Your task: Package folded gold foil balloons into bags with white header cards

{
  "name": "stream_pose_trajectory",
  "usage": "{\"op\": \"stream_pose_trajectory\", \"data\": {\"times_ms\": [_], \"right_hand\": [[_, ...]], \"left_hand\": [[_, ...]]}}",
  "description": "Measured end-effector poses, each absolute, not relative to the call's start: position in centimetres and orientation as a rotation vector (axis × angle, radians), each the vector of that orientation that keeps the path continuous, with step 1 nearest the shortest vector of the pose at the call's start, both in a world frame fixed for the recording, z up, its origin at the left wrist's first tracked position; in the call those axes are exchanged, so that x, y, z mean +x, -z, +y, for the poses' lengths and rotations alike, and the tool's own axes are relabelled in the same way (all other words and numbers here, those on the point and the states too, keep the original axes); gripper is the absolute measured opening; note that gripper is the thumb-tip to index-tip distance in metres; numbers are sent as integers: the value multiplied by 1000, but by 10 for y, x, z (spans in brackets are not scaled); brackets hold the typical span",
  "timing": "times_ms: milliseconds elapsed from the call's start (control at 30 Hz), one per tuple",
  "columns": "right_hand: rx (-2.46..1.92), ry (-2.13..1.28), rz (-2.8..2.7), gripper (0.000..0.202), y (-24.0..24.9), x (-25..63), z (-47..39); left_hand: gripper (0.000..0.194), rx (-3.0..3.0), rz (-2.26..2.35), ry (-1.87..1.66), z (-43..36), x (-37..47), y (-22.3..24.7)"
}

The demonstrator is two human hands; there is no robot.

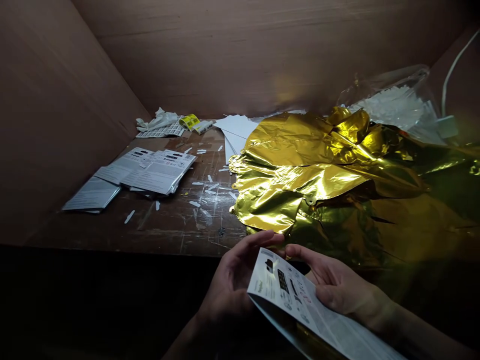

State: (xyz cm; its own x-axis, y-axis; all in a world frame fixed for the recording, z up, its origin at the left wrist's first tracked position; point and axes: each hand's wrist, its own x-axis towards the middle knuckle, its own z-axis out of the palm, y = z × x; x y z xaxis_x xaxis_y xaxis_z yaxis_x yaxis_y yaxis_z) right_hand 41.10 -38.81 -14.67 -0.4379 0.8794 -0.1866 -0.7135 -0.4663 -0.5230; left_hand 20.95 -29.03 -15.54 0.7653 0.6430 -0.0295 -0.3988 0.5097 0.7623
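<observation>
A printed packet (294, 295) is held above the front edge of the table (195, 235), slanting from the space between the two hands down toward the bottom of the view. By the right hand (350, 292) it is pinched along its far long edge, with the thumb pressed onto the printed face and the fingers partly hidden behind. The packet's slotted end is left beyond that grip, toward the left hand (232, 282), which is curved around that end; whether it is gripped there cannot be told. Gold material (313, 340) is seen inside the packet's parted near edge. Gold foil pieces (273, 175) are heaped beyond the hands.
</observation>
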Motion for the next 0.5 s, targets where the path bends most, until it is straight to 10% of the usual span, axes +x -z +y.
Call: {"op": "stream_pose_trajectory", "data": {"times_ms": [233,500], "right_hand": [[-635,-2019,-482,83,153,402,-383],[-1059,-1535,-848,53,116,407,-370]], "left_hand": [[42,971,590,-682,-286,195,149],[86,828,464,-630,-302,187,128]]}}
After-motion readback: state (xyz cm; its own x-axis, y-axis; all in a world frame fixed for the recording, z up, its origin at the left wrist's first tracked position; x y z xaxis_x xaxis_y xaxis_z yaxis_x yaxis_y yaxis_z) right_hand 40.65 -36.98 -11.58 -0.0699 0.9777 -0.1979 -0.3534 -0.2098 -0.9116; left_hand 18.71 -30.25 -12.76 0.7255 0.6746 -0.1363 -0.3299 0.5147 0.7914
